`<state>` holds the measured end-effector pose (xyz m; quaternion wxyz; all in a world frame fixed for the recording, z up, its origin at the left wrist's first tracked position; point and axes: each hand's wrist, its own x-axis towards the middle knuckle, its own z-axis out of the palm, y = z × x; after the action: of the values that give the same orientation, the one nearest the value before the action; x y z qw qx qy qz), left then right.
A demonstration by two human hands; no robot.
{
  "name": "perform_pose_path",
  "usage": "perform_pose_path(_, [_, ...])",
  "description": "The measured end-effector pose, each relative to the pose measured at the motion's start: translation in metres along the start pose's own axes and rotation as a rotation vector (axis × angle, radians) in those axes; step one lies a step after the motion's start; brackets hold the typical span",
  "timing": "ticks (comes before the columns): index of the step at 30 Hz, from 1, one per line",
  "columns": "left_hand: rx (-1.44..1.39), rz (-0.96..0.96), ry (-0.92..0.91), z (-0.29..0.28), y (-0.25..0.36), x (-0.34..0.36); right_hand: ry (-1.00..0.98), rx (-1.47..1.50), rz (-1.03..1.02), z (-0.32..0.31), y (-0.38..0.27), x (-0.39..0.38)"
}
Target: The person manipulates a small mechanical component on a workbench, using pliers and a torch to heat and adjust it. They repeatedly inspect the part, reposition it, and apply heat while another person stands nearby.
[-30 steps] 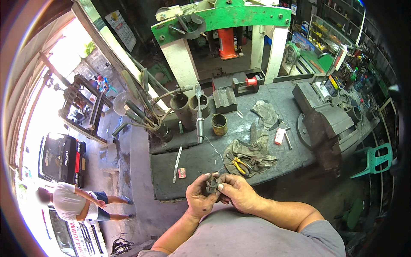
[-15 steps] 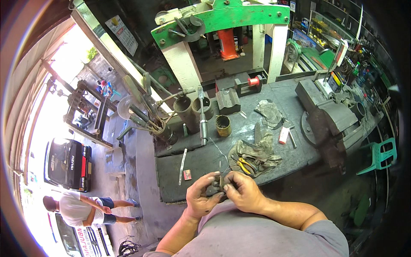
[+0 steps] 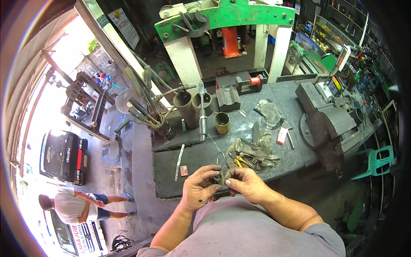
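Note:
A small dark, greasy metal part is held between my two hands over the bench's near edge. My left hand pinches it from the left, thumb and fingers curled round it. From the other side, my right hand closes on it with thumb and forefinger. Its exact kind is hidden by my fingers. Just beyond my right hand lie yellow-handled pliers on a crumpled, oily rag. A thin wire curves over the bench toward my fingers.
A dark workbench carries a metal strip, a small red box, a grease tin and tool canisters. A heavy vise stands at right, a green-beamed press behind. A person stands at left.
Both hands have shifted slightly left, and their fingers have opened a little around the small part, showing more of it. The view has moved slightly. The person at left stands slightly lower.

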<state>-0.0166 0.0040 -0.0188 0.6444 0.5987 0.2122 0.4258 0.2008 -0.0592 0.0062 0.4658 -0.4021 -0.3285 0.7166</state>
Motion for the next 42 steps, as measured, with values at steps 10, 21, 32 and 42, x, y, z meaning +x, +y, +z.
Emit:
perform_pose_path(10, [-0.067,-0.127,0.049,-0.004,-0.001,-0.002,0.152,-0.835,-0.305,-0.004,-0.021,-0.014])
perform_pose_path(21, [-0.834,-0.511,0.362,0.008,-0.008,-0.008,0.220,-0.332,-0.369,0.013,0.003,-0.006])
perform_pose_path(32, [-0.063,-0.036,0.236,0.020,0.006,-0.008,0.125,-1.008,-0.784,0.006,-0.006,-0.004])
perform_pose_path(42, [-0.046,-0.038,0.199,0.029,0.028,-0.013,0.047,-0.986,-0.807,0.003,-0.005,-0.007])
